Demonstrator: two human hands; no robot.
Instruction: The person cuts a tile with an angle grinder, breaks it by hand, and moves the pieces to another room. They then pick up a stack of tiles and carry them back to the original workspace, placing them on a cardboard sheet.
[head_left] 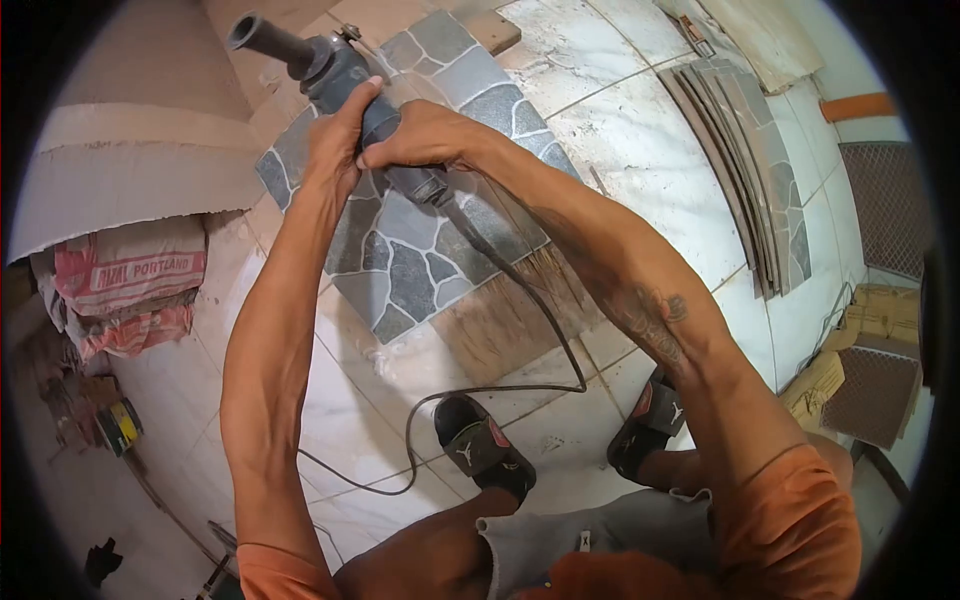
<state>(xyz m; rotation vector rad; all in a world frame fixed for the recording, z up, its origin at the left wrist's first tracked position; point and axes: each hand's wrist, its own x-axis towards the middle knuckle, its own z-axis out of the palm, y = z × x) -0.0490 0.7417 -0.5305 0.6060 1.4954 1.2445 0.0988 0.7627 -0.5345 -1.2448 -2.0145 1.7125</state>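
Note:
Both of my hands grip a dark grey angle grinder (pixel 345 88) above a tile with a grey stone pattern (pixel 412 278). My left hand (pixel 336 140) is closed on the near side of its body, thumb lying along the casing. Wrapped round the body from the other side is my right hand (pixel 425 132). A side handle (pixel 268 40) sticks out at the upper left. From the rear end a black cord (pixel 545 310) runs down and loops across the floor. Whether a disc touches the tile cannot be made out.
Under the tile lies a worn wooden board (pixel 510 335). More patterned tiles (pixel 745 170) are stacked at the right. Cement bags (pixel 140 270) lie at the left. My slippered feet (pixel 485 445) stand close to the cord. Cardboard pieces (pixel 885 315) sit at the far right.

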